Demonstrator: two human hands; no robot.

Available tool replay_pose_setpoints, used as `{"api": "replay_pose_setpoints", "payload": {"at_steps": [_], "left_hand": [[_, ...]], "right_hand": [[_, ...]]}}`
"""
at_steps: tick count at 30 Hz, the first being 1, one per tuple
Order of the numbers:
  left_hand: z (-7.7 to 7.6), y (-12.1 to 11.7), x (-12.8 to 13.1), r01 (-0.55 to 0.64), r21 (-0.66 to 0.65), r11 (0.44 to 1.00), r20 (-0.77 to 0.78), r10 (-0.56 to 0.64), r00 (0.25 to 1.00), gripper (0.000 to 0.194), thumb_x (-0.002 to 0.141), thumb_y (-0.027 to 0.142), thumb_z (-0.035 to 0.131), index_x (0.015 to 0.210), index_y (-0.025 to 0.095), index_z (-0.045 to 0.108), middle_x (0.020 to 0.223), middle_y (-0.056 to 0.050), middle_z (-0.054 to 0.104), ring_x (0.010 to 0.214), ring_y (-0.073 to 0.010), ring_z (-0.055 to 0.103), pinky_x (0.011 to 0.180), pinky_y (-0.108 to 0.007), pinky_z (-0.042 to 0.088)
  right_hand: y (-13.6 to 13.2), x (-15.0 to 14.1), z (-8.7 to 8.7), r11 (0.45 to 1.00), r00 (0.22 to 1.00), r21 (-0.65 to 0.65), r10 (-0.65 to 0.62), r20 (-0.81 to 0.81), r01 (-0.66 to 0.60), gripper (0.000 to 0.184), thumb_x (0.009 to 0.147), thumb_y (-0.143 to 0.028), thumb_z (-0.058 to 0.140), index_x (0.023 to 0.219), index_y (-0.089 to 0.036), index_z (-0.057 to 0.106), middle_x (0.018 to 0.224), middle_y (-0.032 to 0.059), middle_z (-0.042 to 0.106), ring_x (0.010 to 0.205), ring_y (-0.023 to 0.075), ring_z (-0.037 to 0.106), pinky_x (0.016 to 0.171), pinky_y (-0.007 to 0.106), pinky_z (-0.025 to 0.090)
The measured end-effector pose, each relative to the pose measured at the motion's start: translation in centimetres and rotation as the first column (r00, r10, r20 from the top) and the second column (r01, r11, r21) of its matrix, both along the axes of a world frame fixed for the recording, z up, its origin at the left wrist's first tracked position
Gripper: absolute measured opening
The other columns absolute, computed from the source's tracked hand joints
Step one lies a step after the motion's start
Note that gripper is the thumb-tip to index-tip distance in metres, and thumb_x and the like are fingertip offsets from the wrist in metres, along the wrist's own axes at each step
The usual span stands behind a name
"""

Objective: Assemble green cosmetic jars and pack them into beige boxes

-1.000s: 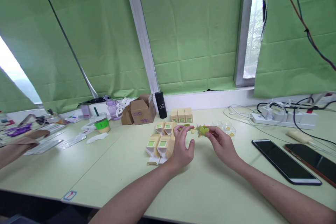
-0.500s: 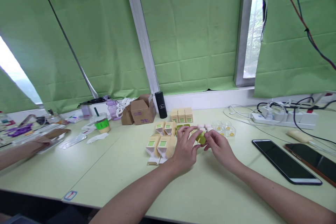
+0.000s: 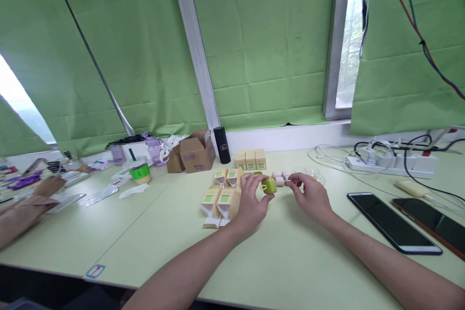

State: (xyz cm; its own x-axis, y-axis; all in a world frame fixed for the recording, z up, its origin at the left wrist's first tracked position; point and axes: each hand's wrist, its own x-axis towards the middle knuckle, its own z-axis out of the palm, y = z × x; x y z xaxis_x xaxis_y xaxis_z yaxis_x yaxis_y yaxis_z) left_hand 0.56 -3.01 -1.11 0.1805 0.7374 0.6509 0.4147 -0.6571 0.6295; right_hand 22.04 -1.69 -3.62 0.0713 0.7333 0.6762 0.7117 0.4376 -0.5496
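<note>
- Presently, a small rounded olive-green piece [image 3: 269, 185] is pinched between the thumb and fingers of the left hand [image 3: 253, 203], above the pale green tabletop [image 3: 283, 256].
- Just right of it lie small pale-pink rounded pieces [image 3: 279, 181].
- Beside those, the right hand [image 3: 310, 197] has its fingertips drawn narrow; whether they grip anything, I cannot tell.

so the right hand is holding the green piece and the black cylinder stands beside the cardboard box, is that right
Not quite: the left hand is holding the green piece, as the head view shows. The black cylinder does stand beside the cardboard box.
</note>
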Motion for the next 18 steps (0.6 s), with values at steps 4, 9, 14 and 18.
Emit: {"api": "replay_pose_setpoints", "payload": {"at_steps": [4,9,14,18], "left_hand": [[-0.2,0.4,-0.1,-0.002,-0.147,0.989,0.134,0.022,0.991,0.047,0.075,0.009,0.076,0.119,0.026,0.069,0.123,-0.008,0.063,0.119,-0.0265,0.058,0.104,-0.045,0.045],[-0.8,1.3,-0.2,0.063,-0.217,0.974,0.193,-0.02,0.981,0.05,0.075,0.008,0.074,0.122,0.024,0.066,0.125,-0.009,0.068,0.118,-0.0256,0.062,0.099,-0.041,0.046],[-1.1,1.7,-0.2,0.116,-0.24,0.964,0.236,-0.058,0.97,0.051,0.073,0.007,0.074,0.121,0.022,0.065,0.125,-0.009,0.069,0.118,-0.0256,0.063,0.1,-0.042,0.045],[-1.0,1.6,-0.1,0.139,-0.252,0.958,0.262,-0.071,0.962,0.051,0.073,0.006,0.074,0.12,0.021,0.064,0.125,-0.01,0.069,0.118,-0.0258,0.063,0.102,-0.043,0.045]], "right_hand": [[1.4,1.1,-0.6,0.987,0.94,0.152,-0.102,0.325,0.055,0.017,0.095,-0.025,0.059,0.106,-0.022,0.071,0.098,0.0095,0.075,0.094,0.0296,0.062,0.076,0.041,0.046],[2.5,1.3,-1.4,0.976,0.853,0.18,-0.199,0.482,0.126,0.03,0.088,-0.015,0.063,0.115,-0.022,0.071,0.116,0.0131,0.071,0.111,0.0341,0.055,0.089,0.047,0.043],[3.3,1.4,-1.9,0.967,0.791,0.197,-0.247,0.559,0.162,0.033,0.089,-0.014,0.06,0.119,-0.021,0.071,0.124,0.0149,0.066,0.122,0.0366,0.048,0.097,0.049,0.04],[3.6,1.5,-1.9,0.967,0.771,0.175,-0.255,0.583,0.187,0.031,0.09,-0.015,0.06,0.118,-0.019,0.072,0.126,0.0164,0.065,0.126,0.037,0.046,0.101,0.049,0.037]]}}
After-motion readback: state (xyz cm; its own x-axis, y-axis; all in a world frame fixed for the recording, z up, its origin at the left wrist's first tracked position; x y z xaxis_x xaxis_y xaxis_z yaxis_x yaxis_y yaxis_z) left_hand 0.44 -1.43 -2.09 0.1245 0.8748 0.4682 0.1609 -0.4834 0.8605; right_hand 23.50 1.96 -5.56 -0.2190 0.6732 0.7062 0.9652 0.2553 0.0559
